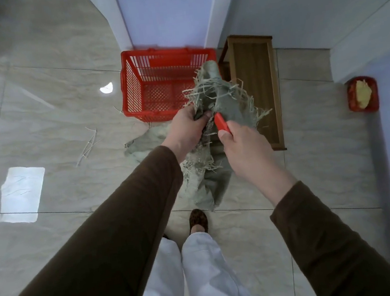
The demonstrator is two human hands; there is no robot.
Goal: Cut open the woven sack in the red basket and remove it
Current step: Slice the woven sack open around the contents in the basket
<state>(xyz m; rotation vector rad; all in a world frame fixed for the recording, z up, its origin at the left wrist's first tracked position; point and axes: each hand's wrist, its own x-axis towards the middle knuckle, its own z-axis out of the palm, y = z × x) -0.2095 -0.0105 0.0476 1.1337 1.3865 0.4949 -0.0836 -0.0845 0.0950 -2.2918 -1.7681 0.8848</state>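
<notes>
The grey-green woven sack (222, 95) is frayed and torn, held up in the air in front of me, its lower part hanging down towards the floor. My left hand (188, 129) grips a bunch of the sack near its middle. My right hand (243, 147) holds a red cutter (220, 122) whose tip presses against the sack fabric. The red basket (157, 88) stands on the floor behind the sack, with nothing showing on its slatted bottom. A piece of sack fabric (144, 141) lies on the floor just in front of the basket.
A wooden stool (255, 86) stands right of the basket. A small red tray with yellow material (363, 94) sits by the right wall. Loose sack strands (89, 143) lie on the tiled floor at left. A white door frame rises behind the basket. My feet are below.
</notes>
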